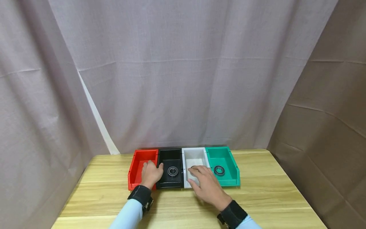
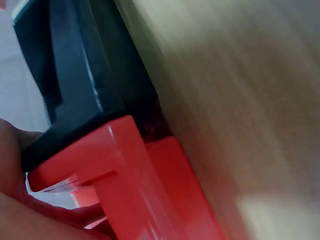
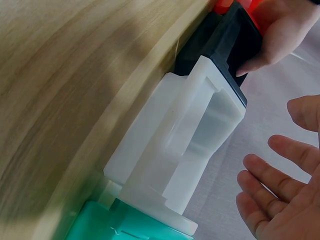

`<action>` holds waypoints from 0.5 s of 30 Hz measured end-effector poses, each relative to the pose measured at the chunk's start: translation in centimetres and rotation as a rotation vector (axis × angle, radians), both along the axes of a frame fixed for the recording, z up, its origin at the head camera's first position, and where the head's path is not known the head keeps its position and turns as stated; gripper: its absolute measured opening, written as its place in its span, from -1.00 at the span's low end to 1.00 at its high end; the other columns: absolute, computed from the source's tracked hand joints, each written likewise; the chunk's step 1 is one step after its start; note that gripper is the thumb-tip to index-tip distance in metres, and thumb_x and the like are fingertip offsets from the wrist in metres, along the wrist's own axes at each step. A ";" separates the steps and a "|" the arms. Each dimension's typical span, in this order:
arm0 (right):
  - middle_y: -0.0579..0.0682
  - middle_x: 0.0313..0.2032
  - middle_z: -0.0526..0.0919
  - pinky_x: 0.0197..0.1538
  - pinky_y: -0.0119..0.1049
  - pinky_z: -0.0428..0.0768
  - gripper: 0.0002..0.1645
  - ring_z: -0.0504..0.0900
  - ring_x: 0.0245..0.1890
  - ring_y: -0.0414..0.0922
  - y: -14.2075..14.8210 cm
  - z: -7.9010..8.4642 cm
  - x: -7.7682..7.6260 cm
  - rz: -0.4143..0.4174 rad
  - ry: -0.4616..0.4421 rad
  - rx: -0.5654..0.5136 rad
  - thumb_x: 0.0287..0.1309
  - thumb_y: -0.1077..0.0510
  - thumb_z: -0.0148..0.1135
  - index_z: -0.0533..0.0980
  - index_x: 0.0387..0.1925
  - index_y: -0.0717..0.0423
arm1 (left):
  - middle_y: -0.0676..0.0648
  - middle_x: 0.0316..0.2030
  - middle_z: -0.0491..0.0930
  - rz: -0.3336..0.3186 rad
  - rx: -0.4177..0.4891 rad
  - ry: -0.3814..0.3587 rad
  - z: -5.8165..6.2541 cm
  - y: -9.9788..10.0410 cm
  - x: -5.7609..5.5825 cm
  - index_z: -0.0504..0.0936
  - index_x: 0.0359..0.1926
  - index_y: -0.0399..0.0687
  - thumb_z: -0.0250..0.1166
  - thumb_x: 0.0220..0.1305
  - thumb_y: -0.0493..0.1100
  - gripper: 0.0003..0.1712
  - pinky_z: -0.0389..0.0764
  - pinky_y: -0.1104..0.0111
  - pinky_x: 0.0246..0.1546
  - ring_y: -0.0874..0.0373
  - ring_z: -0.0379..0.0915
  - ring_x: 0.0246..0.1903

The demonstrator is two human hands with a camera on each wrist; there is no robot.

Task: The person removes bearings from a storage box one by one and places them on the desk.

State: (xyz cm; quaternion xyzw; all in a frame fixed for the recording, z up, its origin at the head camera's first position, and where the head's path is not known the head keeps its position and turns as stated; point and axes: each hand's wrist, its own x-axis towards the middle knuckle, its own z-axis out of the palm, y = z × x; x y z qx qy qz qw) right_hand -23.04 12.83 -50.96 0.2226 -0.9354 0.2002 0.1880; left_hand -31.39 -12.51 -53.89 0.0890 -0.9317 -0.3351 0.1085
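Note:
Four small open bins form a row, side by side: red, black, white and green. My left hand grips the adjoining walls of the red and black bins, its fingers inside the red one and its thumb over the black side. A ball bearing lies in the black bin; another bearing lies in the green. Over the white bin is my right hand, fingers spread and loosely bent, holding nothing in the right wrist view. It hides part of that bin's floor.
The bins stand on a light wooden table, near its back edge. Grey curtains hang behind it and at the left, with a browner curtain at the right. Bare wood lies in front and to both sides.

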 end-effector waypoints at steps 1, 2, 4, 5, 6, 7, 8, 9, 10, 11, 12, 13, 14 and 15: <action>-0.01 0.21 0.73 0.36 0.08 0.57 -0.50 0.64 0.29 0.02 0.0 0.0 0.0 0.005 0.001 -0.009 0.43 -0.09 0.35 0.67 0.26 0.03 | -0.46 -0.04 0.59 0.002 0.010 -0.007 -0.7 -0.1 -0.8 0.57 0.08 -0.54 0.32 0.39 0.07 -0.35 0.57 -0.22 0.09 -0.39 0.56 -0.05; 0.01 0.20 0.73 0.36 0.09 0.57 -0.51 0.64 0.29 0.03 -0.1 0.1 0.0 0.011 0.003 -0.017 0.42 -0.08 0.36 0.67 0.26 0.04 | -0.45 -0.06 0.62 -0.001 0.020 -0.012 -1.6 -0.2 -1.7 0.58 0.05 -0.52 0.29 0.41 0.07 -0.38 0.59 -0.20 0.08 -0.39 0.57 -0.06; 0.01 0.19 0.74 0.35 0.09 0.57 -0.51 0.64 0.28 0.04 -0.1 0.1 0.0 0.013 0.009 -0.023 0.41 -0.06 0.37 0.67 0.25 0.05 | -0.42 -0.11 0.66 -0.010 0.047 -0.010 -3.7 -0.5 -3.5 0.61 -0.01 -0.47 0.26 0.42 0.08 -0.42 0.62 -0.18 0.03 -0.38 0.60 -0.09; 0.02 0.19 0.74 0.35 0.10 0.57 -0.52 0.64 0.28 0.04 -0.1 0.2 0.1 0.012 0.006 -0.024 0.41 -0.06 0.37 0.68 0.24 0.05 | -0.43 -0.10 0.68 -0.018 0.077 -0.031 -4.0 -0.5 -3.9 0.61 -0.02 -0.48 0.25 0.43 0.04 -0.45 0.63 -0.18 0.07 -0.38 0.62 -0.07; 0.01 0.18 0.74 0.35 0.10 0.57 -0.51 0.64 0.28 0.04 -0.1 0.1 0.1 0.008 0.003 -0.024 0.41 -0.07 0.37 0.68 0.24 0.05 | -0.42 -0.13 0.69 -0.022 0.094 -0.020 -4.6 -0.4 -4.3 0.61 -0.05 -0.46 0.24 0.44 0.03 -0.48 0.64 -0.17 0.04 -0.37 0.63 -0.10; 0.01 0.19 0.74 0.35 0.10 0.57 -0.51 0.64 0.28 0.04 0.0 0.1 0.2 0.004 -0.001 -0.022 0.41 -0.07 0.36 0.68 0.24 0.05 | -0.42 -0.15 0.69 -0.027 0.107 -0.023 -4.9 -0.3 -4.5 0.61 -0.06 -0.46 0.23 0.46 0.02 -0.50 0.66 -0.14 0.00 -0.37 0.64 -0.11; 0.01 0.18 0.74 0.36 0.12 0.56 -0.52 0.64 0.28 0.04 0.1 0.0 0.3 0.000 -0.005 -0.019 0.42 -0.07 0.36 0.68 0.24 0.05 | -0.43 -0.16 0.70 -0.032 0.116 -0.019 -4.6 -0.2 -4.2 0.61 -0.08 -0.46 0.23 0.47 -0.01 -0.52 0.67 -0.13 -0.01 -0.38 0.64 -0.12; 0.01 0.19 0.74 0.38 0.14 0.55 -0.52 0.64 0.28 0.04 0.2 -0.1 0.4 -0.006 -0.010 -0.014 0.42 -0.08 0.35 0.67 0.25 0.04 | -0.44 -0.16 0.69 -0.028 0.122 -0.015 -4.1 0.1 -3.7 0.61 -0.08 -0.47 0.23 0.47 -0.02 -0.53 0.67 -0.13 -0.01 -0.37 0.64 -0.13; 0.01 0.19 0.74 0.39 0.17 0.55 -0.52 0.64 0.28 0.06 0.2 -0.2 0.5 -0.007 -0.018 -0.011 0.43 -0.08 0.34 0.67 0.25 0.04 | -0.46 -0.14 0.68 -0.028 0.126 -0.018 -3.2 0.4 -2.9 0.60 -0.06 -0.49 0.23 0.48 -0.05 -0.54 0.66 -0.14 0.02 -0.39 0.63 -0.11; 0.02 0.19 0.74 0.40 0.20 0.54 -0.52 0.64 0.28 0.07 0.3 -0.4 0.6 -0.008 -0.019 -0.007 0.43 -0.07 0.34 0.67 0.26 0.04 | -0.48 -0.13 0.66 -0.026 0.130 -0.018 -2.3 0.6 -2.1 0.59 -0.06 -0.51 0.23 0.47 -0.08 -0.56 0.65 -0.15 0.03 -0.41 0.62 -0.10; 0.02 0.18 0.74 0.40 0.24 0.53 -0.52 0.64 0.28 0.08 0.3 -0.5 0.7 -0.008 -0.019 -0.004 0.42 -0.06 0.34 0.66 0.26 0.04 | -0.49 -0.11 0.65 -0.026 0.135 -0.023 -1.4 0.8 -1.4 0.58 -0.04 -0.52 0.24 0.48 -0.10 -0.56 0.65 -0.16 0.05 -0.41 0.61 -0.08; 0.02 0.18 0.74 0.40 0.27 0.53 -0.52 0.65 0.28 0.09 0.3 -0.7 0.7 -0.005 -0.018 -0.003 0.42 -0.05 0.34 0.66 0.26 0.04 | -0.51 -0.07 0.64 -0.026 0.140 -0.039 -0.7 1.0 -1.0 0.57 0.00 -0.54 0.24 0.49 -0.11 -0.56 0.64 -0.17 0.10 -0.43 0.60 -0.04; 0.02 0.17 0.74 0.40 0.29 0.53 -0.52 0.65 0.27 0.09 0.2 -0.7 0.8 -0.002 -0.013 -0.001 0.42 -0.04 0.35 0.66 0.26 0.04 | -0.52 -0.05 0.62 -0.026 0.149 -0.047 0.2 1.1 -0.3 0.56 0.02 -0.55 0.24 0.49 -0.13 -0.56 0.62 -0.18 0.14 -0.44 0.58 -0.02; 0.01 0.17 0.74 0.39 0.29 0.54 -0.52 0.65 0.27 0.08 0.2 -0.8 0.7 -0.001 -0.010 0.000 0.42 -0.05 0.35 0.66 0.26 0.03 | -0.52 -0.02 0.60 -0.026 0.153 -0.056 0.5 1.3 -0.1 0.55 0.05 -0.56 0.23 0.50 -0.14 -0.56 0.61 -0.19 0.17 -0.45 0.57 0.01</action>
